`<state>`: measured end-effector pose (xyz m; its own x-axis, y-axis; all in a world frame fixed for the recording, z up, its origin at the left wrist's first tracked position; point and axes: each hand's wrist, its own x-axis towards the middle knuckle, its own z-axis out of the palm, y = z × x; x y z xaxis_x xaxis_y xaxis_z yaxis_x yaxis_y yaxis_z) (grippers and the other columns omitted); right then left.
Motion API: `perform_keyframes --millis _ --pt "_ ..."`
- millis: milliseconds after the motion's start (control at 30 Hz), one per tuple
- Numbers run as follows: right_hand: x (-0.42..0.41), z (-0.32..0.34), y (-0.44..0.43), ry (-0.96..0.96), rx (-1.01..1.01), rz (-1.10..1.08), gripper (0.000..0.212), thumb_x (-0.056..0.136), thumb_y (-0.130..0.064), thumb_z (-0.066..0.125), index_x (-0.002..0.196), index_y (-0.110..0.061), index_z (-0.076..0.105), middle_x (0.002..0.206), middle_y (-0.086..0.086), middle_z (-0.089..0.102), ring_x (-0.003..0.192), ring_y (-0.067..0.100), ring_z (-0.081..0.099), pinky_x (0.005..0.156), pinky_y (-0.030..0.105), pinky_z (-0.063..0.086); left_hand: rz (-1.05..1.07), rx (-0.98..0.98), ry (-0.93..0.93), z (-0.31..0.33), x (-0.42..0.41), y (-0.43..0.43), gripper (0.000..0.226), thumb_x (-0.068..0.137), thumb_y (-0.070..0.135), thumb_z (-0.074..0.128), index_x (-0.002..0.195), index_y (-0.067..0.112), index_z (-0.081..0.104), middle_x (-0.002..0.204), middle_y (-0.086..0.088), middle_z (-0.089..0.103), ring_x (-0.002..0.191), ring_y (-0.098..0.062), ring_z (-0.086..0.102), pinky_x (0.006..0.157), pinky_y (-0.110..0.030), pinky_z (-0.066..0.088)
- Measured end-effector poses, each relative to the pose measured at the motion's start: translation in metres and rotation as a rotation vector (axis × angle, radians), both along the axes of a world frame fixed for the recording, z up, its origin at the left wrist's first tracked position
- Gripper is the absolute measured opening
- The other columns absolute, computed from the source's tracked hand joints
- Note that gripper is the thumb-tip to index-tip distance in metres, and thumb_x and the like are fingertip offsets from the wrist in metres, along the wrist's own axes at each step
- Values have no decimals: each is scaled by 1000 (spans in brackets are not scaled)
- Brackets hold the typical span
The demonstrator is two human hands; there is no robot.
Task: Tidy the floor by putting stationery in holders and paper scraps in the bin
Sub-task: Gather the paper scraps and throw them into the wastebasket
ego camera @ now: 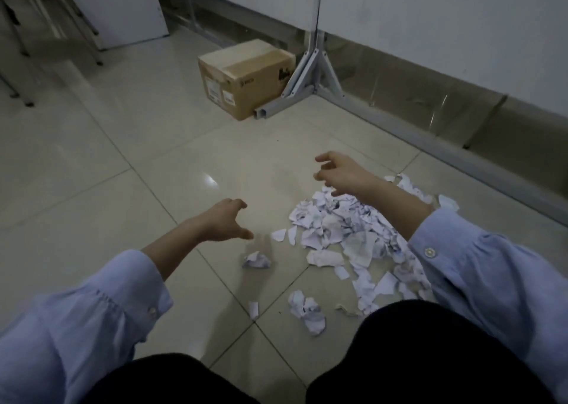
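Nearest, on the near side of the paper pile, a few crumpled scraps are lying on the tiled floor, just ahead of the person's dark knees. A small crumpled ball is sitting just left of the pile, a little short of the left hand, whose fingers are hanging apart, loosely curled, gripping nothing. The right hand is reaching over the pile's far edge, fingers spread and empty. Well beyond the pile, a cardboard box is resting beside a metal stand.
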<state>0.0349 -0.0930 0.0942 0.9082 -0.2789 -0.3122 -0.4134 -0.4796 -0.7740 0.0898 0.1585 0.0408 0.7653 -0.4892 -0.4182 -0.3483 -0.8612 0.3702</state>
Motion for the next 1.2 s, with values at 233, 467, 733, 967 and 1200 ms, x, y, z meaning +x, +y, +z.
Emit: perform_keyframes --millis 233,467,733,967,1200 --pt "-48 -43 9 80 -8 43 49 93 -23 56 139 -22 39 137 7 44 107 28 58 88 40 51 82 230 228 -59 -62 15 105 56 22 90 139 12 27 135 -12 26 110 -29 53 65 -30 60" --pt "-141 -113 18 345 31 126 78 85 -25 69 148 -26 24 146 13 35 129 25 43 83 28 45 194 81 134 -101 -98 3 136 47 20 92 146 14 -1 136 -17 16 107 -33 53 83 -34 50" --pt "-225 -145 2 694 -284 116 144 51 -36 92 149 -30 -14 153 21 -10 139 42 26 106 40 40 293 19 257 -110 -119 -34 170 33 28 97 140 22 -36 150 -24 3 131 -39 38 105 -43 37" --pt "-256 -172 -9 522 -294 39 128 55 -21 88 151 -28 3 126 10 18 100 30 53 74 30 51 237 6 278 -111 -121 -59 168 35 29 97 142 17 -32 152 -25 0 137 -37 29 107 -39 35" --pt "-233 -179 -15 267 -217 -40 67 60 -19 79 119 -27 47 104 1 37 80 19 48 53 14 32 148 -97 234 -119 -132 -100 145 54 37 90 148 11 -17 144 -22 15 119 -37 48 91 -32 43"
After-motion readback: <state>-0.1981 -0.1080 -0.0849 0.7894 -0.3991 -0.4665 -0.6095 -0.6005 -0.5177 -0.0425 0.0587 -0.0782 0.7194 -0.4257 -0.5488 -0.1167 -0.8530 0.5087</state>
